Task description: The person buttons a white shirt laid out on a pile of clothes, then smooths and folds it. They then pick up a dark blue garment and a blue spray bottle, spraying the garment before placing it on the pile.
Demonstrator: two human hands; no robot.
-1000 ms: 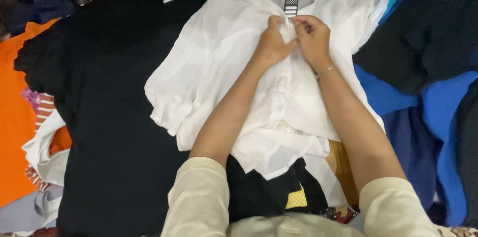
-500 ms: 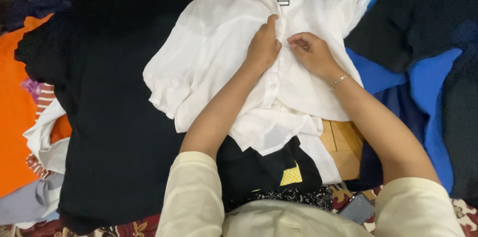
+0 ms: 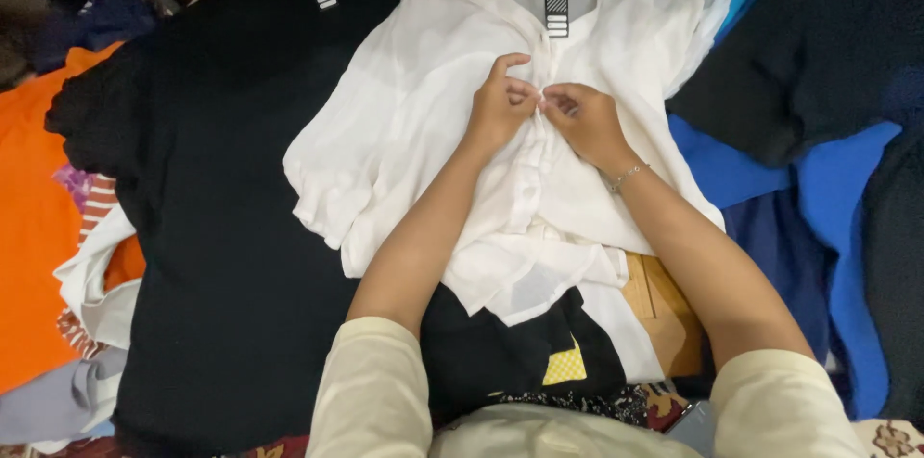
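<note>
Clothes pile fills frame: black garment [image 3: 221, 227] left, orange cloth [image 3: 34, 227] far left, blue fabric [image 3: 818, 198] right. White shirt [image 3: 404, 131] spread flat at upper centre, collar toward top, placket running straight down frame. Left hand [image 3: 496, 107] and right hand [image 3: 582, 121] meet on placket at mid-chest, fingertips pinching fabric edges together around button spot. Both hands equally near, one per side of placket.

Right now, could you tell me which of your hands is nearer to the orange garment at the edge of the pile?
Left. The left hand pinches the white shirt placket on the side facing the orange garment; the right hand is just beyond it, farther away.
</note>
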